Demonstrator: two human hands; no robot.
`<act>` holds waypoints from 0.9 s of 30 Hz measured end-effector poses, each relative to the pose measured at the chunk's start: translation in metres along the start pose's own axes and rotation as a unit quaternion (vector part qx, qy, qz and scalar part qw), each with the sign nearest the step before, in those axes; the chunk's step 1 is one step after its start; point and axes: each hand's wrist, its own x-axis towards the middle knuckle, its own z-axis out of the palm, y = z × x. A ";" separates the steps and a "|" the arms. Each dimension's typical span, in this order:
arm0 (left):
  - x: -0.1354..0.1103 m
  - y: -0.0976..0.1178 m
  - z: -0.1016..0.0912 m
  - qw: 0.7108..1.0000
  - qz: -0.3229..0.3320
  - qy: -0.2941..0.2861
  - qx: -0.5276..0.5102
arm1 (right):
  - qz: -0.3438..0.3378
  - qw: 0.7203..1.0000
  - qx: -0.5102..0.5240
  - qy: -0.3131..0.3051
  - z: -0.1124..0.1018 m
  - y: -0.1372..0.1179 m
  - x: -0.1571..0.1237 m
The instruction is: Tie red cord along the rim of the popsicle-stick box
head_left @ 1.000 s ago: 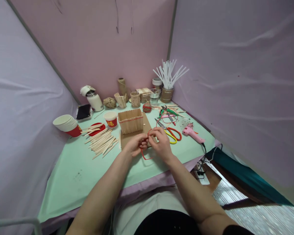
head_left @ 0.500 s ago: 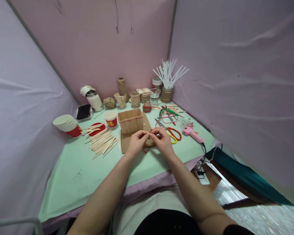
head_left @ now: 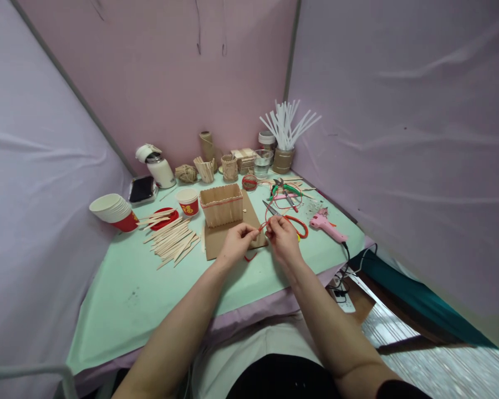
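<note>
Between my two hands runs a short stretch of red string (head_left: pixel 263 225). My left hand (head_left: pixel 238 242) pinches one part of it above the cardboard sheet (head_left: pixel 220 244). With thumb and fingers closed, my right hand (head_left: pixel 283 237) grips the string a little to the right, beside the scissors (head_left: pixel 296 224) with red and yellow handles. A red loop of string hangs below my left hand, over the table. Just beyond the hands, a box of wooden craft sticks (head_left: pixel 222 206) stands upright on the cardboard, with a red string around its upper part.
Loose craft sticks (head_left: pixel 172 244) lie at left near a red lid (head_left: pixel 165 219), a paper cup (head_left: pixel 188 203) and stacked cups (head_left: pixel 114 213). At right are a pink glue gun (head_left: pixel 327 228) and green-handled pliers (head_left: pixel 289 191). A string ball (head_left: pixel 249 182) and jars stand behind.
My hands have moved apart, the right one going right, and the red string now shows stretched between them. Before, the fingertips met.
</note>
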 end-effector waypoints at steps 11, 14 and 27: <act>-0.002 -0.006 -0.003 0.991 0.073 0.099 0.042 | -0.020 0.988 -0.132 -0.078 0.004 -0.008 -0.005; -0.004 -0.004 -0.001 0.983 0.117 0.114 0.088 | -0.028 0.987 -0.143 -0.071 0.006 -0.005 -0.006; -0.005 -0.002 -0.002 0.984 0.121 0.089 0.098 | -0.001 0.989 -0.123 -0.077 0.005 -0.010 -0.008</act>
